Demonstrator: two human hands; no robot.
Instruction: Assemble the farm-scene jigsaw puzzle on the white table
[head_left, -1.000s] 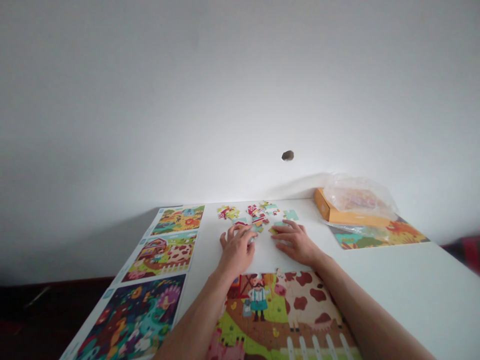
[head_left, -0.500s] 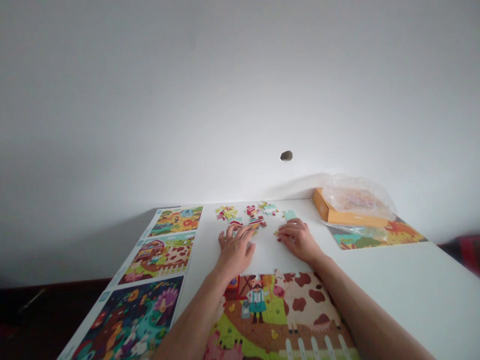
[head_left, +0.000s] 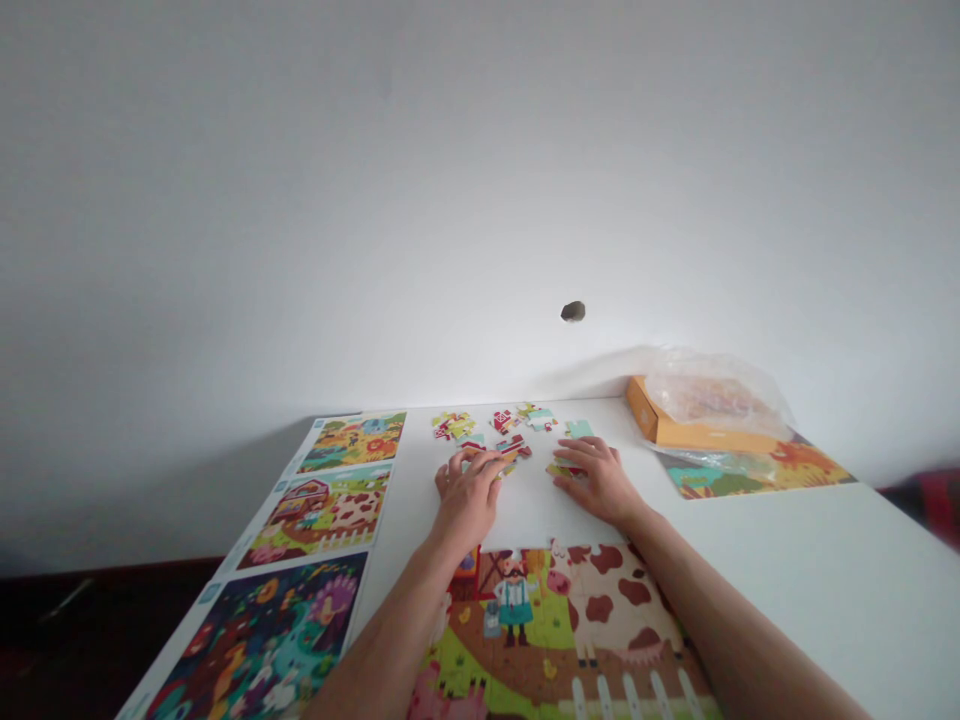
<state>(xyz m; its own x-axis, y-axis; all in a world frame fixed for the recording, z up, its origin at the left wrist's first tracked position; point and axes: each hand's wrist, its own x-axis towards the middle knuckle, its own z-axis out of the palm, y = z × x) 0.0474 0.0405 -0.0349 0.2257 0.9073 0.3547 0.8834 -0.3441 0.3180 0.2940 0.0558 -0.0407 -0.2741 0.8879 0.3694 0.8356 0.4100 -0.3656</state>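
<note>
Jigsaw pieces [head_left: 514,447] lie within reach above the part-built farm puzzle [head_left: 600,600], the left hand [head_left: 469,495] and right hand [head_left: 596,480] resting curved on them, any grip unclear

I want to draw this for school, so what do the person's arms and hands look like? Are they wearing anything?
The left forearm and right forearm are bare, with no sleeves in view. The left hand and right hand wear no gloves, and neither wrist shows a watch or bracelet.

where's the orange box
In the head view, the orange cardboard box sits at the far right of the white table by the wall, under a clear plastic bag and beyond the right hand.
</note>
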